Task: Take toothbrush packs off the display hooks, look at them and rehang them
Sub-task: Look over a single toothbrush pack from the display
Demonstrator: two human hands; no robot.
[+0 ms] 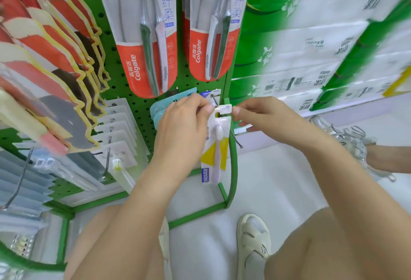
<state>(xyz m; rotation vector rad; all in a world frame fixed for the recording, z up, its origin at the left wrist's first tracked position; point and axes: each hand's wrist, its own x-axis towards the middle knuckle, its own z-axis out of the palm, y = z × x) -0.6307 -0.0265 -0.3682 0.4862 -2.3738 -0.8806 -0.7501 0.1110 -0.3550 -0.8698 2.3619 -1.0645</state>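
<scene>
- Here, nearest me, my left hand (184, 122) has its grip pinched on the top left corner of a toothbrush pack (215, 144), thumb and fingers curled round the card.
- My right hand (255, 114) pinches the top right corner of the same pack, fingertips closed on its header.
- The pack hangs upright between my hands, its hang-hole just below a bare display hook (214, 99).
- Behind it stands the green pegboard (138, 102), with teal packs (159, 110) just left of my left hand.
- Higher up hang two red Colgate packs (144, 53).
- Far right, stacked tissue packs (311, 57).
</scene>
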